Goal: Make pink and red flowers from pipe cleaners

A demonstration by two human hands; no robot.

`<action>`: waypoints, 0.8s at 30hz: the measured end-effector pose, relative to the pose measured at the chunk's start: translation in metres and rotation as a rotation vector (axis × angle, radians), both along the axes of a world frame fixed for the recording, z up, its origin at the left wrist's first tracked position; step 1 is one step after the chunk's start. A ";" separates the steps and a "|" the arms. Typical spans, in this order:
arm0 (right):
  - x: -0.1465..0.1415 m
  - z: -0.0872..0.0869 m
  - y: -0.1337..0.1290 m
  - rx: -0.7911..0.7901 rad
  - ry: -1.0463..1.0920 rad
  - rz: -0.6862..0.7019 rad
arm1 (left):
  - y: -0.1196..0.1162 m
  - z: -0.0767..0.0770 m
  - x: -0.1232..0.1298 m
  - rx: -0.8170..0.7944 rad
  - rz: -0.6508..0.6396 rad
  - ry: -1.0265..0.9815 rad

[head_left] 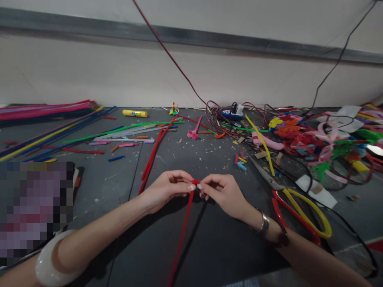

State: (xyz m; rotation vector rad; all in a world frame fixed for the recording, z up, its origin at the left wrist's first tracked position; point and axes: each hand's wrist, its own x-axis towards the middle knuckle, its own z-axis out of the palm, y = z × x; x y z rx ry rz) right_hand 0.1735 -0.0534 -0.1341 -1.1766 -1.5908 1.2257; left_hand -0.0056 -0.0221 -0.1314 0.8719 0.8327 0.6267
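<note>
A red pipe cleaner (pixel 184 227) is pinched near its upper end by both hands, with its long tail running down toward the bottom edge. My left hand (pixel 169 189) grips it between thumb and forefinger. Close beside it, my right hand (pixel 224 192) pinches the same end, where a small bent red part shows between the fingertips. Just left of my left hand lies a bunch of red pipe cleaners (pixel 153 157). Scissors (pixel 299 211) with red and yellow handles rest near my right wrist, their blades pointing away to the upper left.
Colored pipe cleaners (pixel 50 131) spread over the left, near a yellow glue stick (pixel 135 113). A pink flower (pixel 193 134) lies mid-table. At right are a power strip (pixel 232 114) with tangled cords, a yellow pipe cleaner (pixel 263 141) and a pile of fuzzy flowers (pixel 289 131). A wall stands behind.
</note>
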 end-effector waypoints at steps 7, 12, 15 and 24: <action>-0.004 0.001 0.002 -0.255 0.212 0.070 | 0.000 -0.005 0.000 0.196 0.009 0.052; -0.003 0.001 0.005 -0.317 0.271 0.127 | 0.000 -0.004 0.001 0.204 0.022 0.059; -0.004 -0.001 0.005 -0.283 0.254 0.131 | 0.000 -0.003 0.001 0.218 0.039 0.066; -0.009 -0.004 0.001 -0.070 0.051 0.009 | 0.002 0.000 0.001 0.241 0.101 0.063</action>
